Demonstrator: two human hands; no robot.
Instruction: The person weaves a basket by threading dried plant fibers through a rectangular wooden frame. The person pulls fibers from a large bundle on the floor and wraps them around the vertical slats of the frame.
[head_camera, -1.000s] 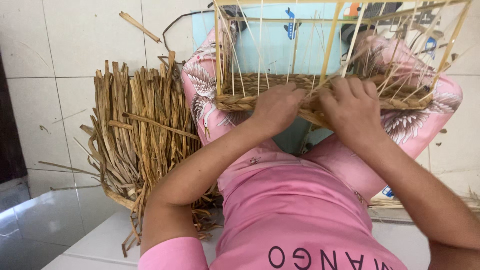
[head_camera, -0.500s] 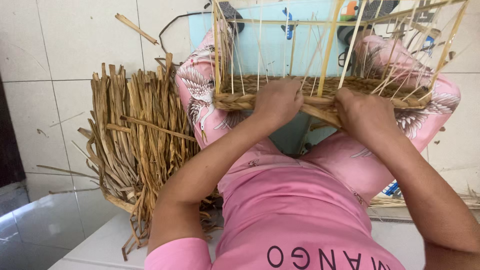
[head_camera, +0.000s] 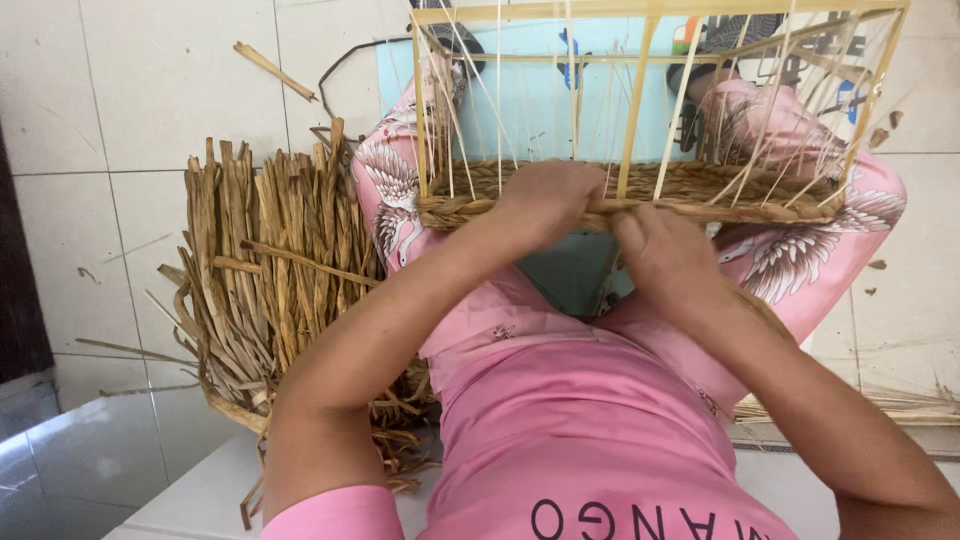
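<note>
Head view: both the left hand (head_camera: 548, 195) and right hand (head_camera: 665, 255) still grip the woven band (head_camera: 700, 190), right hand now lower.

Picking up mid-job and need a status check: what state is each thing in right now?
Wooden frame: upright on the lap, only its bottom rows woven.
Woven band: partly done, thin uprights above it bare.
Left hand: gripping the band's near edge.
Right hand: pressing the band beside it.
Dried strips: loose bundle on the floor.

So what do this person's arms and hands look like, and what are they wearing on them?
Both the left hand and right hand are bare: no gloves, rings or watch visible. The forearms are uncovered; short pink sleeves end above the elbow, matching the pink top.
</note>
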